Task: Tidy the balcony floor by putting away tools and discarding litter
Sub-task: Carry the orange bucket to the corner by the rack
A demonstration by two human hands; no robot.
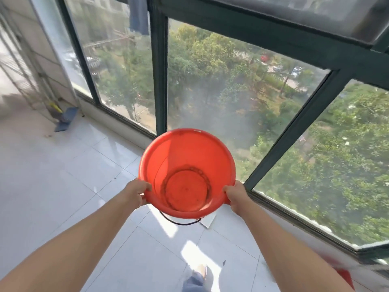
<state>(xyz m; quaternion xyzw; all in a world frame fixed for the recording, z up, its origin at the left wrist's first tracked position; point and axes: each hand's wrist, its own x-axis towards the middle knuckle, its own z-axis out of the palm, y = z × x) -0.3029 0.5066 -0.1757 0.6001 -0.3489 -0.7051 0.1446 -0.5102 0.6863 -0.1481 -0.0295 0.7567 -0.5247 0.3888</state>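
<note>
Round orange plastic bucket (pixel 187 175) held above the white tiled floor (pixel 63 186).
I see the left hand (pixel 136 192) and right hand (pixel 235 197) each curled around its rim, at opposite sides.

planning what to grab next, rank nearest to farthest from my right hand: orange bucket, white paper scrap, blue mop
1. orange bucket, rim in the right hand
2. white paper scrap, floor just below
3. blue mop, far left corner
</note>
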